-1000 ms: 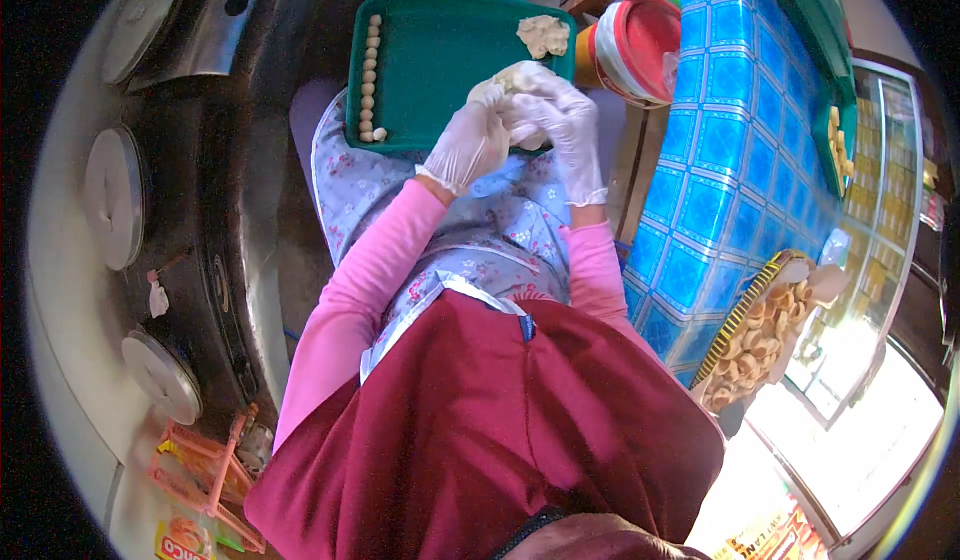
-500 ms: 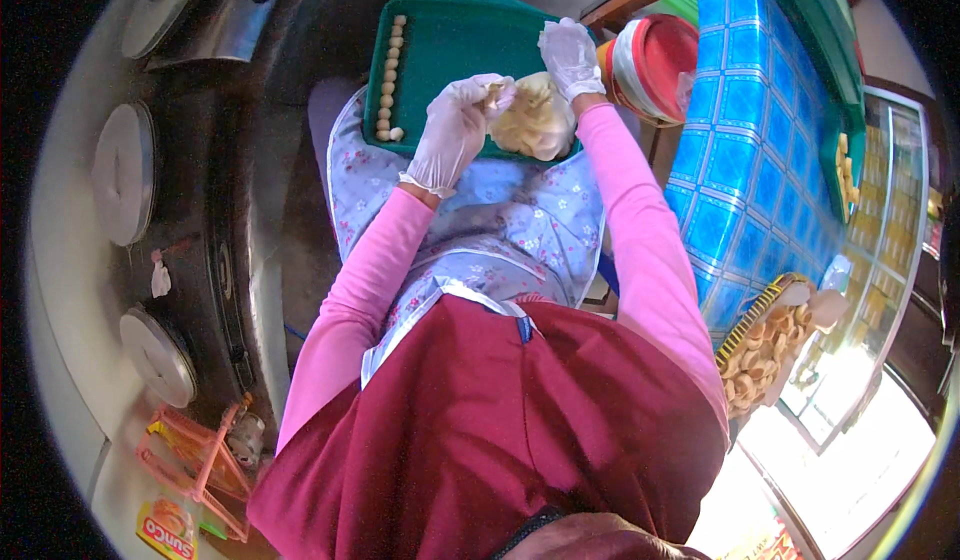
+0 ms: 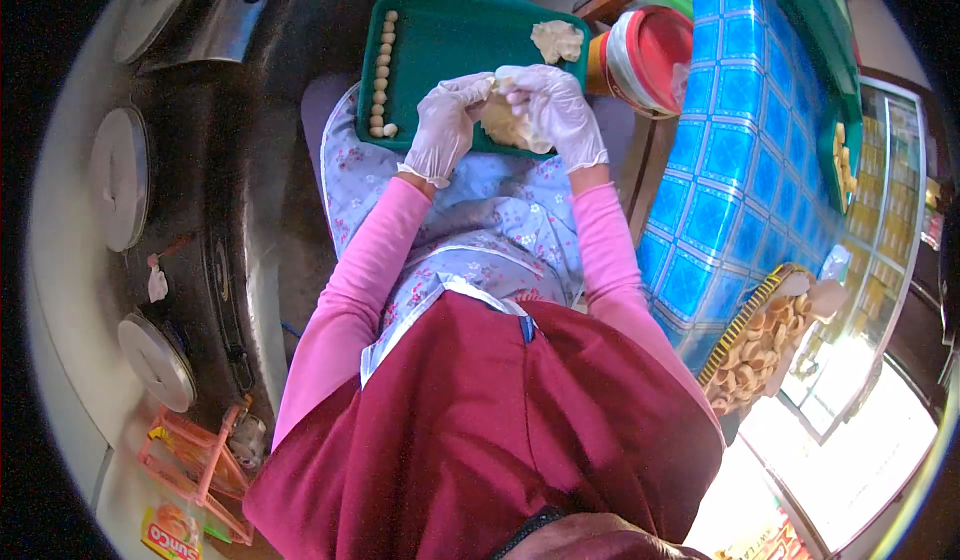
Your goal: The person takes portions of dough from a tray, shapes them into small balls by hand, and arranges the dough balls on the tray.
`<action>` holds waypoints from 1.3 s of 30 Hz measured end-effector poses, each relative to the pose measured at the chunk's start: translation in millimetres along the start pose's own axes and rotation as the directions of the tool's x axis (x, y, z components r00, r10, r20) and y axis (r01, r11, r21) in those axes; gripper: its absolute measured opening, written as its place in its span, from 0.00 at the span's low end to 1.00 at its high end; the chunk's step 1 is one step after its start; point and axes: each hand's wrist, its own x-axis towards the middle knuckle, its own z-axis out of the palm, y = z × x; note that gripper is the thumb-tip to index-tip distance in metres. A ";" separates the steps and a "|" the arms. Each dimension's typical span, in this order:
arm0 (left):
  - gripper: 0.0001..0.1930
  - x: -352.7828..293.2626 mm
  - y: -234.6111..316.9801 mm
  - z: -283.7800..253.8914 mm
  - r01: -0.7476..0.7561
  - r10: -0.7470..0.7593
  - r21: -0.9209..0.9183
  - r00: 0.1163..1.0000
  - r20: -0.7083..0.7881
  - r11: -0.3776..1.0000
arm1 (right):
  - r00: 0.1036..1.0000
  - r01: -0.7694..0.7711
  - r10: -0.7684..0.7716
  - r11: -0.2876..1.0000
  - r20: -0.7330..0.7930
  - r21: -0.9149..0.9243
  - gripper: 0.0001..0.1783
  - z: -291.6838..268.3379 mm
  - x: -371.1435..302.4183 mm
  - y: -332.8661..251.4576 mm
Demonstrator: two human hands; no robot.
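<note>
A dark green tray (image 3: 450,45) rests on my lap. My left hand (image 3: 445,125) and my right hand (image 3: 555,110), both in thin whitish gloves, meet over its near side with fingers closed. Between their fingertips is a small piece of dough (image 3: 494,84), mostly hidden by the fingers. Just below the hands lies a large pale lump of dough (image 3: 512,128), partly covered by my right hand. Toward the far right corner of the tray sits a flatter dough piece (image 3: 557,41). Small dough balls (image 3: 382,72) line the tray's left side, one beside the row's near end.
Right of the tray stands a tub with a red lid (image 3: 662,42), beside a table under a blue checked cloth (image 3: 715,160). A basket of curved light-brown pieces (image 3: 765,350) is at the right. On the left is a dark surface with round metal lids (image 3: 122,178) and an orange plastic rack (image 3: 195,460).
My right hand has come from the tray's far right back to my left hand, uncovering the flatter dough piece there. Its fingers now join the left's at the small piece.
</note>
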 end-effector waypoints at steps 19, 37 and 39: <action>0.10 -2.7 -1.5 -20.7 0.020 -0.028 0.095 0.997 0.075 0.995 | 0.947 0.044 -0.283 -0.349 0.150 -0.936 0.10 -8.3 -55.8 28.7; 0.11 -19.9 -0.9 8.0 0.025 -0.038 0.120 0.993 0.113 0.992 | 0.960 0.155 -0.198 0.964 -0.198 -0.215 0.07 22.3 -51.6 -0.6; 0.12 -18.6 -2.1 1.9 0.021 -0.034 0.109 0.993 0.116 0.994 | 0.953 0.149 -0.210 0.953 -0.219 -0.265 0.10 16.8 -44.1 13.0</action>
